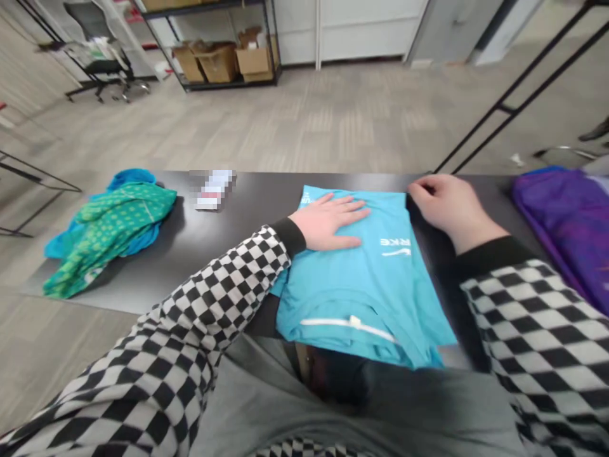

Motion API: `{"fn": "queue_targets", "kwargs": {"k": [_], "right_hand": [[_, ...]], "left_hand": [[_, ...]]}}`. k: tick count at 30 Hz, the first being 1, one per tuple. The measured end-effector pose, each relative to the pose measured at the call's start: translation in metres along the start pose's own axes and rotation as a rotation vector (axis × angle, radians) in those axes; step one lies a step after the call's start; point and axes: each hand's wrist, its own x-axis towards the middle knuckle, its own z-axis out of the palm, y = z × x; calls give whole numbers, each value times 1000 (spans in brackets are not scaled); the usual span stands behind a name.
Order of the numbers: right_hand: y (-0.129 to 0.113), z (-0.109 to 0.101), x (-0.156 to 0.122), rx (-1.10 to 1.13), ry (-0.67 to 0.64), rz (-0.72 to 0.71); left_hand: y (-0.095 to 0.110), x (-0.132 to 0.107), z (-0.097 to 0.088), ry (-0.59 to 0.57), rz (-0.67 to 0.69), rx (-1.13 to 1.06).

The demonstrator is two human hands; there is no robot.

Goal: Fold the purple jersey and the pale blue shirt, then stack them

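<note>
Left of the turquoise T-shirt (354,279), a pixelated packet (214,189) is too blurred for me to read. The shirt's printed lettering (394,242) breaks off at its edge. At that edge, the fingertips of the right hand (450,209) curl out of my view, so I can't tell whether they grip. Right of the shirt, a purple garment (564,235) runs off the frame.

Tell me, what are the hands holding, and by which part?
The left hand lies flat on the turquoise shirt, not gripping it. The right hand is curled at the shirt's far edge; whether it pinches the cloth cannot be told.
</note>
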Motion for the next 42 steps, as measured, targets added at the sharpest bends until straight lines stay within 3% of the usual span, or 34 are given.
{"fn": "queue_targets", "kwargs": {"k": [4,8,11,14,17,19,21,24,26,28,31,33,35,38,40,42], "right_hand": [[2,-2,-9,106,35,-5],[4,-8,-25,237,129,-2],[1,-19,-48,295,193,29],[-3,-28,-75,313,207,34],[-3,-33,-99,309,190,26],[-1,-36,-110,302,178,21],[-2,-39,-118,288,178,10],[-20,-44,-135,265,204,-57],[-49,-47,-159,303,209,-176],[-89,-47,-195,381,142,-384],[-146,-39,-254,331,-127,-767],[-166,-32,-277,229,-212,-858],[-165,-31,-279,134,-269,-864],[-130,-46,-255,38,-359,-806],[-98,-64,-233,-25,-393,-729],[-71,-83,-215,-141,-400,-607]], "left_hand": [[-15,-14,-5,131,-316,12],[-13,-47,-3,398,-740,-120],[11,-91,14,491,-895,-189],[51,-147,47,561,-955,-11],[91,-209,81,730,-910,16],[107,-247,95,784,-848,-20],[111,-280,103,764,-798,-1],[103,-313,106,638,-751,110],[97,-323,108,561,-727,164],[94,-322,109,548,-722,198],[98,-306,108,629,-742,246],[103,-293,105,685,-728,255],[109,-285,100,737,-668,218],[122,-285,99,846,-490,54],[136,-290,109,918,-342,-79],[155,-293,134,949,-207,-212]]}}
